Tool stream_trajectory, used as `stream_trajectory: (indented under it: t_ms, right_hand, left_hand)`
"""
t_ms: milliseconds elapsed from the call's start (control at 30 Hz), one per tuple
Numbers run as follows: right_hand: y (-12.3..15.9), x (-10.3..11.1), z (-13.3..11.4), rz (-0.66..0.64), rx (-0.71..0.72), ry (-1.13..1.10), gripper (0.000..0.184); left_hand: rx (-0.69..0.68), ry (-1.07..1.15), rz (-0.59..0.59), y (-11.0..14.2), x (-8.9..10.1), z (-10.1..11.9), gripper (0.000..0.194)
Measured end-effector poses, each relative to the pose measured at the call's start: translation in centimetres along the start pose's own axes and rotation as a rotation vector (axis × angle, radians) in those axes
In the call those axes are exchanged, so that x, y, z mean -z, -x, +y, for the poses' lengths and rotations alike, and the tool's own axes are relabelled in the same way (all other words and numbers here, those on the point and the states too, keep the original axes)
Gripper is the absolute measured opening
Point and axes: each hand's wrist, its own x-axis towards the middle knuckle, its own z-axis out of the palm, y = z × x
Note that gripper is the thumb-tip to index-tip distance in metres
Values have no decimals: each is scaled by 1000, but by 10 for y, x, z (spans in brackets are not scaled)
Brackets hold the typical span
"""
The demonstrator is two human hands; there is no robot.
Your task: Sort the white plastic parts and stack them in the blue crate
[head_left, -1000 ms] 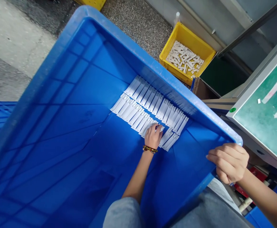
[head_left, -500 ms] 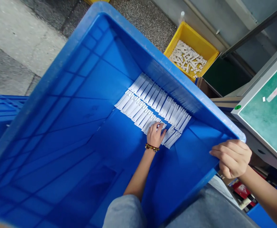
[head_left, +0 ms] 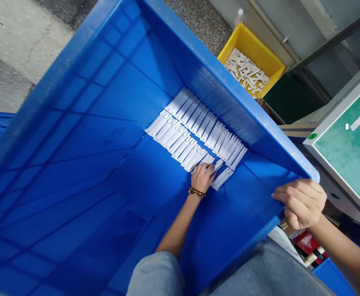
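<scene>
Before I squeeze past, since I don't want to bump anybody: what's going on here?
Someone is reaching into a big blue bin. Their left hand is at the nearer of two rows of white strips; whether it grips one is hard to tell. The right hand holds the bin's rim at a corner. Beyond the bin stands a yellow crate with loose white pieces inside.
</scene>
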Motion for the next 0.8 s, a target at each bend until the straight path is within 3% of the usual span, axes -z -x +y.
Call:
stream_trajectory:
  t_ms: [433, 800]
  right_hand:
    - [-1, 0, 0, 5, 16, 3, 31]
    - [2, -1, 0, 10, 2, -18, 30]
  left_hand:
    - [-84, -15, 69, 7, -5, 3, 24]
    - [-49, -60, 135, 16, -8, 4, 28]
